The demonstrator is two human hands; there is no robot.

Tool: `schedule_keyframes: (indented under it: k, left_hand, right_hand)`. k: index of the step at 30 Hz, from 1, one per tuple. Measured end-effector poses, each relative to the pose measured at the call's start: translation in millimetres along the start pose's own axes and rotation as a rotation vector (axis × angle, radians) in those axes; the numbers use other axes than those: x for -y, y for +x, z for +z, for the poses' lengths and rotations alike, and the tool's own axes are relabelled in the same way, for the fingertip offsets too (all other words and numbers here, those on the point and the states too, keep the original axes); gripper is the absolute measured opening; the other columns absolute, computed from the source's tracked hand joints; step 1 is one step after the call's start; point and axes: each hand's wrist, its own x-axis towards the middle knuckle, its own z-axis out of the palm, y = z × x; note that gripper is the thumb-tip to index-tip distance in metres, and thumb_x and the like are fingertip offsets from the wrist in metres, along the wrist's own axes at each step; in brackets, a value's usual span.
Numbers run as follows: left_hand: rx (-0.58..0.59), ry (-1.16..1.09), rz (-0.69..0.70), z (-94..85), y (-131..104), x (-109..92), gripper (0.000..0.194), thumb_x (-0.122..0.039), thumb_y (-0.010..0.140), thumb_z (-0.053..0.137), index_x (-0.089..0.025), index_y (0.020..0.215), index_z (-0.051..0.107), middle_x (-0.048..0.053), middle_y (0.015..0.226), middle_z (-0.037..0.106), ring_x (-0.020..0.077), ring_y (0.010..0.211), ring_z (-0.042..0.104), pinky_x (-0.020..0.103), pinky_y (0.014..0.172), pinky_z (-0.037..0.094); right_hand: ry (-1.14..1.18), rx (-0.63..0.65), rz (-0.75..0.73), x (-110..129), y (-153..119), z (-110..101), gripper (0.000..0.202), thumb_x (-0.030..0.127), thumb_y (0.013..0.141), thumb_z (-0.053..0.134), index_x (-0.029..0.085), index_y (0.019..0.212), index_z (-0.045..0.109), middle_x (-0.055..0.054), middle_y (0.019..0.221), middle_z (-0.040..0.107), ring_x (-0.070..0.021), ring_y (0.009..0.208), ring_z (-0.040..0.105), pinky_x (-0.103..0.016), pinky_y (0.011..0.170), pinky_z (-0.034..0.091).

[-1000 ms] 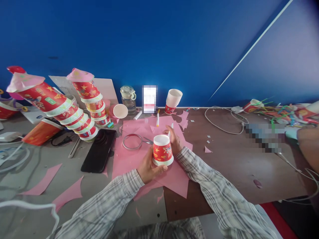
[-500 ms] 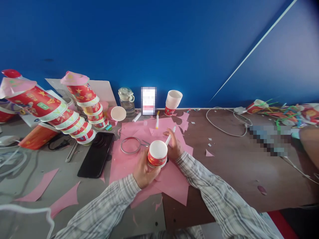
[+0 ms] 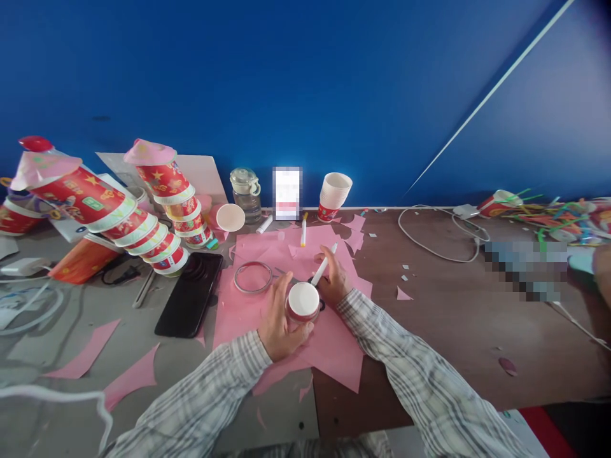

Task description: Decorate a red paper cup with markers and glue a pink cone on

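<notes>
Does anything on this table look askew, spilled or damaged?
The longer cup tower and shorter cup tower lean left; lens stretch may exaggerate that. Pink scraps litter the table. No spill shows, nor damage on the cup in the left hand.

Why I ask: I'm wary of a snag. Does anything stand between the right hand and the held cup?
Only the white marker in the right hand lies between, its near end by the cup; nothing else visible is in the way.
</notes>
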Motion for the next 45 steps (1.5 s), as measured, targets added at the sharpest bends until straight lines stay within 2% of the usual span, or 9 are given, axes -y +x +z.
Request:
schedule_keyframes:
  k: [7,10,12,19,23,28,34,39,45]
  left_hand:
    - [-0.143,-0.082,0.047,-27.2,14,-17,0.057,-0.048,0.076,0.046,-0.024,0.126,0.033,0.011,0.126,0.044,0.0305,0.118,0.038,0.051,0.1,0.031]
    - [-0.27,-0.003,0.093,-53.5,40,-30,0.03,-0.035,0.084,0.036,-0.025,0.103,0.056,0.007,0.106,0.056,0.0252,0.105,0.048,0.045,0.094,0.036]
    - [-0.201,0.069,0.094,-67.1,64,-29,0.025,-0.027,0.083,0.04,-0.024,0.1,0.058,0.005,0.101,0.059,0.0231,0.1,0.05,0.042,0.095,0.036]
    - [-0.04,0.079,-0.078,-48.5,151,42,0.024,-0.02,0.066,0.065,-0.01,0.088,0.061,0.008,0.092,0.057,0.0224,0.093,0.049,0.05,0.098,0.033]
    - [0.024,0.061,-0.154,-25.3,171,75,0.029,-0.032,0.078,0.054,-0.013,0.1,0.052,0.008,0.105,0.054,0.0208,0.094,0.053,0.044,0.081,0.048]
    - [0.044,-0.001,-0.24,-16.3,179,83,0.034,-0.034,0.08,0.051,-0.015,0.108,0.048,0.009,0.11,0.052,0.0211,0.095,0.054,0.043,0.079,0.05]
    - [0.023,-0.135,-0.316,-24.1,182,58,0.033,-0.034,0.08,0.051,-0.015,0.107,0.048,0.009,0.109,0.053,0.0209,0.094,0.054,0.043,0.078,0.05]
    - [0.01,-0.361,-0.363,-46.8,150,21,0.037,-0.044,0.072,0.058,-0.014,0.093,0.056,0.003,0.069,0.057,0.0123,0.056,0.053,0.026,0.048,0.043]
    - [-0.064,-0.643,-0.425,-47.4,105,-2,0.052,-0.055,0.057,0.063,-0.017,0.092,0.055,-0.001,0.06,0.051,0.0097,0.046,0.047,0.023,0.042,0.034]
  right_hand:
    - [0.041,-0.043,0.047,-6,3,3,0.063,0.016,0.068,0.05,0.019,0.128,0.031,-0.012,0.103,0.062,-0.0283,0.096,0.061,-0.046,0.085,0.051]
    - [0.063,-0.04,0.071,-7,4,4,0.063,0.014,0.066,0.05,0.02,0.127,0.032,-0.011,0.1,0.062,-0.0275,0.093,0.061,-0.045,0.081,0.052]
    - [0.078,-0.037,0.08,-8,5,4,0.065,0.012,0.064,0.05,0.019,0.126,0.032,-0.011,0.1,0.062,-0.027,0.092,0.06,-0.043,0.08,0.052]
    - [0.096,-0.036,0.091,-9,5,6,0.064,0.014,0.064,0.049,0.02,0.125,0.034,-0.01,0.101,0.062,-0.0269,0.091,0.06,-0.044,0.082,0.051]
    - [0.095,-0.045,0.061,-11,6,9,0.065,0.014,0.063,0.048,0.021,0.125,0.034,-0.011,0.1,0.062,-0.0292,0.091,0.061,-0.046,0.081,0.052]
    - [0.099,-0.065,0.03,-13,7,12,0.068,0.013,0.06,0.047,0.027,0.125,0.035,-0.009,0.098,0.062,-0.0314,0.089,0.062,-0.05,0.078,0.053]
    - [0.131,-0.112,0.017,-11,11,12,0.062,0.017,0.063,0.05,0.028,0.123,0.037,-0.008,0.092,0.064,-0.0308,0.081,0.064,-0.049,0.071,0.055]
    - [0.212,-0.149,0.033,-1,13,3,0.048,0.029,0.074,0.051,0.022,0.119,0.039,-0.007,0.085,0.066,-0.0256,0.075,0.065,-0.042,0.069,0.054]
    - [0.546,-0.197,0.135,15,17,-15,0.04,0.043,0.08,0.046,0.018,0.112,0.047,-0.003,0.066,0.065,-0.021,0.063,0.063,-0.038,0.066,0.052]
